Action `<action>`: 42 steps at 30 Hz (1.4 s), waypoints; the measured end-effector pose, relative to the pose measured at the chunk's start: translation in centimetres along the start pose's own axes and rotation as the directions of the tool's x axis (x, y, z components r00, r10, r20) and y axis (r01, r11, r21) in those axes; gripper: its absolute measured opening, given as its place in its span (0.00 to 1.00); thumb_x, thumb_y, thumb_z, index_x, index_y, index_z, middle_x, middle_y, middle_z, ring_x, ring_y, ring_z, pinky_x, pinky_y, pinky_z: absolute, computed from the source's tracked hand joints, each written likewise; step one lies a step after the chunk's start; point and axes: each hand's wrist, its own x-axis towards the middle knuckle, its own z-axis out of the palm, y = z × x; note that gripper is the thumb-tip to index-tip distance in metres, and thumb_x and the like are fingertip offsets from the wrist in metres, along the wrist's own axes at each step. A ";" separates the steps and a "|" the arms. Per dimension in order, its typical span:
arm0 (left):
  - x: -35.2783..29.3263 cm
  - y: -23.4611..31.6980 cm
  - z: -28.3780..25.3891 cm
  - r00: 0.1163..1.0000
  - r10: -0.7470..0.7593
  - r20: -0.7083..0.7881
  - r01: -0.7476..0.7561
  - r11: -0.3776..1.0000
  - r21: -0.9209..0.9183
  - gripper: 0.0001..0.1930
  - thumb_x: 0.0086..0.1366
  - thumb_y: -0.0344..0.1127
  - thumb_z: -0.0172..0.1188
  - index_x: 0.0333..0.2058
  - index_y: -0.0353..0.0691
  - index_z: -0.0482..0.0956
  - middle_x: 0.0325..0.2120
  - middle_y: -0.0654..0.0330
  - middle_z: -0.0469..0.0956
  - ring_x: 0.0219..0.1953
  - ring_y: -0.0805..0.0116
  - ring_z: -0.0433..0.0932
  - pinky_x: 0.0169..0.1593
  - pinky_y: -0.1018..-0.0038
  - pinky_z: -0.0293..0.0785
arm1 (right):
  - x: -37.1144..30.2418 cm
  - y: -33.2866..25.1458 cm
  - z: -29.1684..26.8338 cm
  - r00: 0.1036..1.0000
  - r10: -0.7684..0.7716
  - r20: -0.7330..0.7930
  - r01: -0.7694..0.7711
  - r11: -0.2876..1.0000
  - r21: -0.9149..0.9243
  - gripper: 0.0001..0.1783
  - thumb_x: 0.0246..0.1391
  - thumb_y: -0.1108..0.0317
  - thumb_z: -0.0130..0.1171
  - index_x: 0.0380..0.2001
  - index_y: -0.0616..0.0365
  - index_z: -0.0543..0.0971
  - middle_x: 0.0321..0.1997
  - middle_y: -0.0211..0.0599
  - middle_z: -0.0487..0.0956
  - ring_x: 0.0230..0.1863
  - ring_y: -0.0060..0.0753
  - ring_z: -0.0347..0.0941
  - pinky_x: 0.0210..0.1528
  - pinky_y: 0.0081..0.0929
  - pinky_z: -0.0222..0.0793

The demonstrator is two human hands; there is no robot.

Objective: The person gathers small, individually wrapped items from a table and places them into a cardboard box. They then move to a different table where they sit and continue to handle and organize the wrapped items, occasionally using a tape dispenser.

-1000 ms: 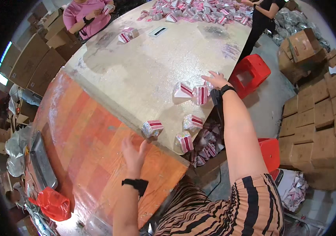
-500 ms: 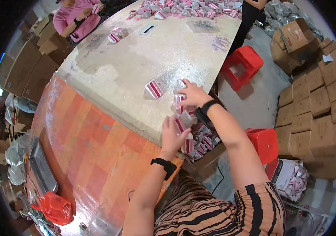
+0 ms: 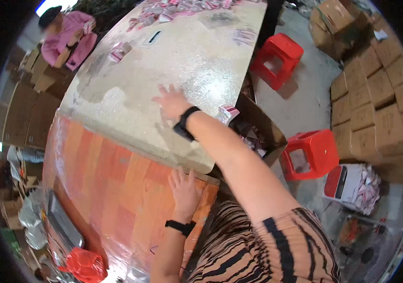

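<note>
The wedge shows at the edge of the pale table, just beside your right forearm and by the open box; whether it rests there is unclear. A sideways brush could tip it off. Your right hand is spread, empty, over the pale table; your left hand, open and empty, is at the orange table. Both tops look glossy, perhaps slippery. Rightward, red stools and stacked cartons stand.

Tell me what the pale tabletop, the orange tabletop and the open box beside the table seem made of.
Pale tabletop: shiny, perhaps laminate or coated board, given the bright glare. Orange tabletop: wood or wood-look covering, semi-gloss; plank-like bands show. Open box: likely matte brown cardboard, by its thin, flat walls.
</note>
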 end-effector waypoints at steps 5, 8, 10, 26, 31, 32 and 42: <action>-1.9 -1.8 1.0 1.000 0.004 0.008 -0.004 0.999 0.050 0.37 0.49 0.50 0.63 0.57 0.48 0.61 0.57 0.43 0.57 0.60 0.42 0.53 0.61 0.50 0.48 | -1.8 -0.8 2.8 0.959 0.252 0.128 -0.241 0.966 -0.094 0.21 0.43 0.64 0.53 0.44 0.52 0.75 0.58 0.52 0.61 0.54 0.61 0.63 0.54 0.64 0.53; -1.3 -1.7 1.4 1.000 0.026 -0.004 -0.026 0.999 0.044 0.37 0.49 0.50 0.64 0.57 0.47 0.62 0.57 0.42 0.56 0.59 0.42 0.55 0.60 0.50 0.51 | -7.9 2.6 1.7 0.937 0.350 -0.012 -0.350 0.935 -0.052 0.19 0.43 0.66 0.53 0.42 0.54 0.76 0.55 0.52 0.63 0.54 0.59 0.62 0.55 0.63 0.50; -1.2 -1.6 1.4 0.999 0.045 -0.004 -0.045 0.998 0.047 0.38 0.49 0.51 0.64 0.57 0.47 0.62 0.57 0.41 0.56 0.58 0.42 0.56 0.59 0.51 0.52 | -13.5 3.4 0.0 0.913 0.391 -0.115 -0.394 0.919 -0.006 0.21 0.41 0.64 0.57 0.43 0.52 0.75 0.54 0.51 0.63 0.56 0.55 0.60 0.55 0.60 0.50; -0.4 -1.9 0.6 0.985 0.142 0.096 -0.148 0.988 0.049 0.39 0.50 0.54 0.62 0.57 0.44 0.61 0.57 0.38 0.56 0.58 0.39 0.57 0.58 0.53 0.55 | -48.9 6.1 11.0 0.524 0.679 0.514 -0.843 0.501 0.198 0.23 0.51 0.52 0.51 0.28 0.65 0.78 0.31 0.53 0.76 0.34 0.53 0.72 0.41 0.46 0.67; -1.4 0.2 3.6 0.999 0.044 0.013 -0.046 0.985 0.164 0.45 0.49 0.60 0.60 0.59 0.39 0.56 0.60 0.38 0.49 0.61 0.39 0.48 0.60 0.49 0.49 | -49.2 6.7 10.1 0.169 0.739 0.652 -0.976 0.036 0.213 0.42 0.50 0.33 0.39 0.33 0.68 0.78 0.40 0.56 0.76 0.43 0.55 0.72 0.47 0.43 0.66; -1.5 0.8 4.4 0.999 0.015 -0.035 -0.007 0.974 0.228 0.46 0.49 0.61 0.60 0.60 0.39 0.55 0.61 0.38 0.47 0.62 0.39 0.47 0.60 0.48 0.48 | -49.1 7.0 10.1 0.167 0.752 0.638 -0.972 0.015 0.236 0.41 0.50 0.33 0.40 0.33 0.68 0.78 0.39 0.56 0.76 0.43 0.55 0.72 0.47 0.43 0.66; -1.5 -0.1 7.2 0.963 0.071 -0.261 -0.016 0.978 0.209 0.38 0.60 0.62 0.46 0.60 0.41 0.55 0.61 0.43 0.50 0.63 0.47 0.48 0.60 0.53 0.48 | -46.5 10.5 14.8 0.097 0.785 0.612 -0.957 -0.095 0.273 0.32 0.50 0.38 0.47 0.35 0.60 0.79 0.39 0.47 0.78 0.42 0.48 0.74 0.44 0.41 0.70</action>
